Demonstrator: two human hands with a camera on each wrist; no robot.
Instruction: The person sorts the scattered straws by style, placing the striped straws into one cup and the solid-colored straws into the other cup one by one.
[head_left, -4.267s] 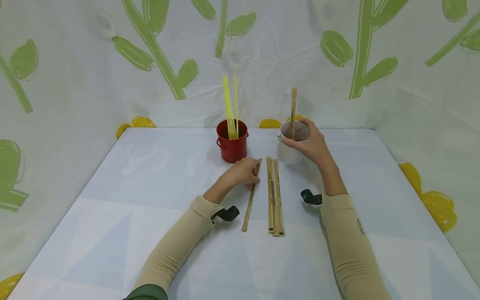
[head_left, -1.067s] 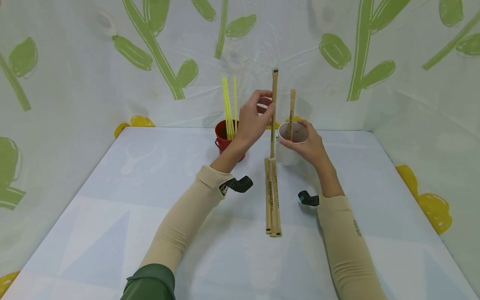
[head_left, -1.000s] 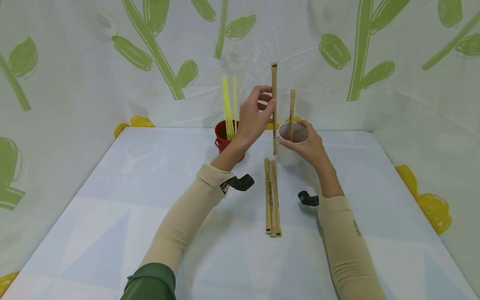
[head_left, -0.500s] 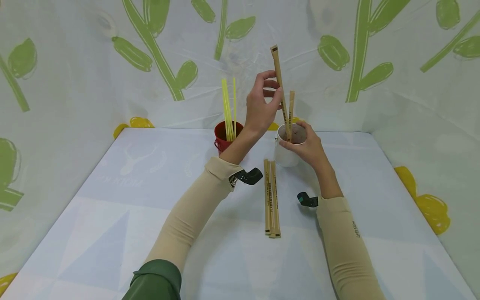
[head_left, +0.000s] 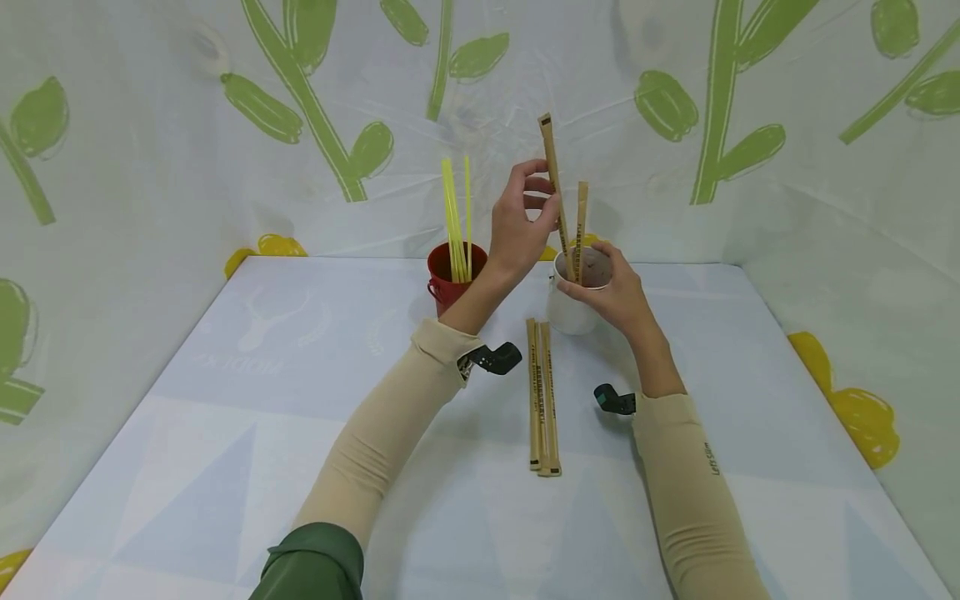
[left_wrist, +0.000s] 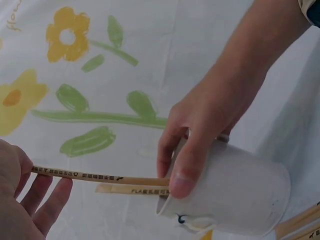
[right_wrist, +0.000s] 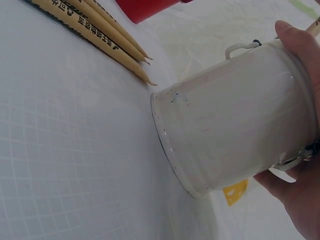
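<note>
My left hand (head_left: 517,233) pinches a straw in a brown paper wrapper (head_left: 551,154), up above the white bucket (head_left: 572,315). The straw leans, its lower end inside the bucket's mouth. Another paper-wrapped straw (head_left: 582,208) stands in the same bucket. With thumb and fingers around the rim, my right hand (head_left: 622,296) holds the bucket. In the left wrist view both straws enter the bucket (left_wrist: 240,187) side by side, near the right thumb. The right wrist view shows the bucket's outer wall (right_wrist: 230,120), its base on the table.
Several more wrapped straws (head_left: 543,400) lie side by side on the table (head_left: 300,467), in front of the white bucket. To the left stands a red bucket (head_left: 442,292) with several yellow straws (head_left: 453,217), partly hidden by my left forearm. A patterned cloth wall rises behind.
My left hand has picked the wrapped straw off the table, raised it and tilted it over the white bucket. Its lower end has gone down inside. The right hand has stayed on the bucket.
</note>
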